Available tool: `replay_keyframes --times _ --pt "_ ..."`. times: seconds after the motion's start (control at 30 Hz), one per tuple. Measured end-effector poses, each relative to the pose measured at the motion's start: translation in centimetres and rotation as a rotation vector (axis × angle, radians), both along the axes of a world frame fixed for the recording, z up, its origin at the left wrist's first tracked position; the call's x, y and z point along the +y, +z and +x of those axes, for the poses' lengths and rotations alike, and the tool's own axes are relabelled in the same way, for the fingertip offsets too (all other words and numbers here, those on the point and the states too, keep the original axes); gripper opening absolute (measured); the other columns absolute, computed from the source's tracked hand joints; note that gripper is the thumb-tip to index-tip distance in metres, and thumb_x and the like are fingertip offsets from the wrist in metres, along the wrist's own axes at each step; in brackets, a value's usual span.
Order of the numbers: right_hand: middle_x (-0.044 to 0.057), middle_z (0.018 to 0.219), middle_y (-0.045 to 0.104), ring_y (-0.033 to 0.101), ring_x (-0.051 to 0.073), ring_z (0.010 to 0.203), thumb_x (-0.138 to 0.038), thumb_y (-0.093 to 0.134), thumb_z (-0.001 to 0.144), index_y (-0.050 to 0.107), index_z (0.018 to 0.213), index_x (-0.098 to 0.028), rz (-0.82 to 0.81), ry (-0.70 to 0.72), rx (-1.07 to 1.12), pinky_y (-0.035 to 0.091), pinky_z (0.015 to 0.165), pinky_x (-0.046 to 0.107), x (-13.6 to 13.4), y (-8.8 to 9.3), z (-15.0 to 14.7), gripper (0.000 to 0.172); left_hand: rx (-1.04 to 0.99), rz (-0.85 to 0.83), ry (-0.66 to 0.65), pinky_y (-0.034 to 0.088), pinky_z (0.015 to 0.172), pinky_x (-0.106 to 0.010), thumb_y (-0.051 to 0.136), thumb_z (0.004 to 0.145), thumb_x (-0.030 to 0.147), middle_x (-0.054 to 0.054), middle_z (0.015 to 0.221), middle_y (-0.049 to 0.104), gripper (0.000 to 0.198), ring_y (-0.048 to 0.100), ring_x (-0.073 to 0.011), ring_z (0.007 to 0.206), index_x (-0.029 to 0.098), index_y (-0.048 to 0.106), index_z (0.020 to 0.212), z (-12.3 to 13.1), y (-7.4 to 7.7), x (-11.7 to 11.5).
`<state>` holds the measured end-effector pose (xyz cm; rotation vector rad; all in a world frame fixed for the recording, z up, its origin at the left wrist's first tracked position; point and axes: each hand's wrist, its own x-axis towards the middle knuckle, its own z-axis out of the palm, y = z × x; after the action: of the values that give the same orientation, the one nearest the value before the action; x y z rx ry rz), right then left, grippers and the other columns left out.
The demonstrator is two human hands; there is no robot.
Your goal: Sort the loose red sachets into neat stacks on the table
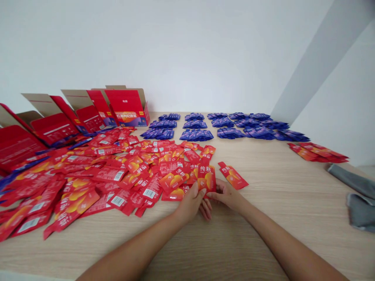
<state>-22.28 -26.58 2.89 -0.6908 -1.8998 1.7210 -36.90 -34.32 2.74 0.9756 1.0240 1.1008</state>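
Observation:
Both of my hands meet at the middle of a light wooden table (pixel 263 203). My left hand (pixel 191 203) and my right hand (pixel 225 195) together pinch the lower edge of a small red and orange sachet (pixel 206 177), which may be a thin stack. Another red sachet (pixel 233 175) lies flat just right of it. A large loose heap of the same red sachets (pixel 96 175) spreads to the left of my hands.
Open red cartons (pixel 125 107) stand in a row at the back left. Several neat piles of blue sachets (pixel 228 125) line the back. A small pile of red sachets (pixel 318 152) lies at the right. Grey cloth (pixel 356 195) rests on the right edge.

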Motion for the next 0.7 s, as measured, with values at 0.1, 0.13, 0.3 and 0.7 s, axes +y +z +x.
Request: replay_keyframes --times 0.1,0.13,0.3,0.7 --pt "0.001 0.081 0.068 0.059 0.012 0.059 -0.052 0.071 0.07 0.055 0.109 -0.018 -0.081 0.033 -0.003 0.048 0.055 0.025 -0.1 0.2 0.1 0.054 0.034 0.013 -0.004 0.044 0.032 -0.022 0.053 0.078 0.059 0.008 0.05 0.058 0.048 0.057 -0.0158 0.034 0.022 0.03 0.098 0.2 0.3 -0.2" --pt "0.001 0.078 0.067 0.058 0.011 0.057 -0.052 0.071 0.07 0.055 0.108 -0.018 -0.085 0.05 -0.001 0.048 0.054 0.024 -0.1 0.3 0.2 0.053 0.033 0.017 -0.012 0.043 0.032 -0.022 0.053 0.079 0.057 0.008 0.051 0.058 0.047 0.057 -0.0152 0.034 0.022 0.029 0.099 0.2 0.4 -0.3" --pt "-0.002 0.065 0.061 0.056 0.013 0.053 -0.06 0.054 0.08 0.057 0.101 -0.02 0.064 0.001 -0.053 0.046 0.05 0.025 0.6 1.1 1.2 0.044 0.015 0.022 -0.047 0.041 0.032 -0.019 0.057 0.077 0.052 0.009 0.055 0.057 0.048 0.054 -0.0122 0.032 0.023 0.028 0.101 -0.1 0.7 -0.3" --pt "0.021 0.118 0.062 0.058 0.031 0.108 -0.047 0.061 0.078 0.053 0.125 -0.009 0.642 -0.581 -1.032 0.044 0.085 0.036 4.5 1.5 6.3 0.061 0.243 -0.083 -0.098 0.032 0.03 -0.014 0.052 0.082 0.041 0.009 0.051 0.057 0.078 0.046 -0.0081 0.029 0.015 0.01 0.142 0.2 0.9 -1.2"
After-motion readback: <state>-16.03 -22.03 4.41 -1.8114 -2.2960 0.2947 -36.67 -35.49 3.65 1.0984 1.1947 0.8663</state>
